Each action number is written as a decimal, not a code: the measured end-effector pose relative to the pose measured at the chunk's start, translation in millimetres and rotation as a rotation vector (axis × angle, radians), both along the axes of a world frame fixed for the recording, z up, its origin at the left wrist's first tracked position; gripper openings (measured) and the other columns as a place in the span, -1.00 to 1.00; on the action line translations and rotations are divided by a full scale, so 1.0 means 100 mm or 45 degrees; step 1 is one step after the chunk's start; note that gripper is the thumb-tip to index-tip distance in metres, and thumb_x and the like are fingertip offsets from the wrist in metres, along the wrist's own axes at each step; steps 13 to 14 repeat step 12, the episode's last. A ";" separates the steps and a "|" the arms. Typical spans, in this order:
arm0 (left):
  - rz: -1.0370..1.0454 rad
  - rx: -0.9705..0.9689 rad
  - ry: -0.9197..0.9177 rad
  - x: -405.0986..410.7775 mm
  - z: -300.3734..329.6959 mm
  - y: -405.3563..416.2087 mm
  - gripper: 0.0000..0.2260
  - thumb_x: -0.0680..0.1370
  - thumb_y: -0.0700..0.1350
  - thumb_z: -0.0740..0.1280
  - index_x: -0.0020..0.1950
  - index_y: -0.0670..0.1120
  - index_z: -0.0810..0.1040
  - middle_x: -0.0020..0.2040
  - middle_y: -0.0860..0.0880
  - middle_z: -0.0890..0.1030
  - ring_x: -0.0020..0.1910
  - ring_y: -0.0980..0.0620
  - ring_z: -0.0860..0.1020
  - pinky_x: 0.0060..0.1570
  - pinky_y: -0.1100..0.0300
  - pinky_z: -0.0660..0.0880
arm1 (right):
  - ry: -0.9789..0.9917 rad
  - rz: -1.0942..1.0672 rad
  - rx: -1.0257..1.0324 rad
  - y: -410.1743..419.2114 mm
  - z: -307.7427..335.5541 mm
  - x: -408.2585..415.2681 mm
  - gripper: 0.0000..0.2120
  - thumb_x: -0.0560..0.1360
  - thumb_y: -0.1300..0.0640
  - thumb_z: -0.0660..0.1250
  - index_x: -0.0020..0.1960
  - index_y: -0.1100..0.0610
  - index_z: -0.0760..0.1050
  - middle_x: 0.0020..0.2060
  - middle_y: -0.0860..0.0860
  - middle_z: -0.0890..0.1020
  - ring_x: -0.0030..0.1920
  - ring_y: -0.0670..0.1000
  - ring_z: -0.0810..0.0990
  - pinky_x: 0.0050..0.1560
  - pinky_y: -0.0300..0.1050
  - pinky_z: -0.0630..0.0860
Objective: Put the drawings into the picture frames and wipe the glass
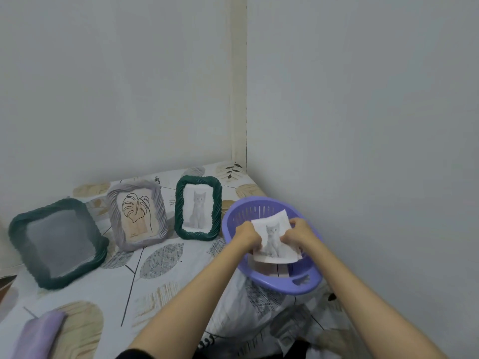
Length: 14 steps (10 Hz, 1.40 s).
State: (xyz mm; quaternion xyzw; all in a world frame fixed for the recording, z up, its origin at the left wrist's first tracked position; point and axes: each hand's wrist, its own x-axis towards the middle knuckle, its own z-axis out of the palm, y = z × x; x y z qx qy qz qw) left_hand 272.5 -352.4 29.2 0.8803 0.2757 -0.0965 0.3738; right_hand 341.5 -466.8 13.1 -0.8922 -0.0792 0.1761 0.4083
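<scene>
Two hands point(247, 233) point(298, 231) — cat drawing point(274, 239)

Both forearms are bare from elbow to wrist, with no watch, bracelet or ring showing on the left hand point(246, 233) or the right hand point(300, 233). A dark sleeve point(134, 354) edge shows at the left upper arm near the bottom of the view.
</scene>
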 end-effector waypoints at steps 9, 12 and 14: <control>0.284 -0.061 -0.333 -0.42 -0.36 0.27 -0.58 0.52 -0.25 0.23 0.36 -0.24 0.24 0.30 -0.24 0.38 0.24 -0.21 0.42 0.19 -0.01 0.41 | -0.424 -0.060 -0.117 -0.43 -0.11 -0.14 -0.53 0.38 0.48 0.16 0.29 0.36 0.35 0.15 0.33 0.53 0.13 0.30 0.51 0.07 0.01 0.42; 0.332 -0.236 -0.474 -1.01 -0.32 0.36 -0.59 0.55 -0.11 0.25 0.37 -0.15 0.28 0.24 -0.13 0.47 0.18 -0.07 0.49 0.05 0.20 0.40 | -0.607 -0.214 -0.203 -0.50 -0.26 -0.14 -0.49 0.41 0.34 0.29 0.35 0.28 0.33 0.19 0.38 0.43 0.15 0.38 0.43 0.19 0.17 0.40; 0.332 -0.236 -0.474 -1.01 -0.32 0.36 -0.59 0.55 -0.11 0.25 0.37 -0.15 0.28 0.24 -0.13 0.47 0.18 -0.07 0.49 0.05 0.20 0.40 | -0.607 -0.214 -0.203 -0.50 -0.26 -0.14 -0.49 0.41 0.34 0.29 0.35 0.28 0.33 0.19 0.38 0.43 0.15 0.38 0.43 0.19 0.17 0.40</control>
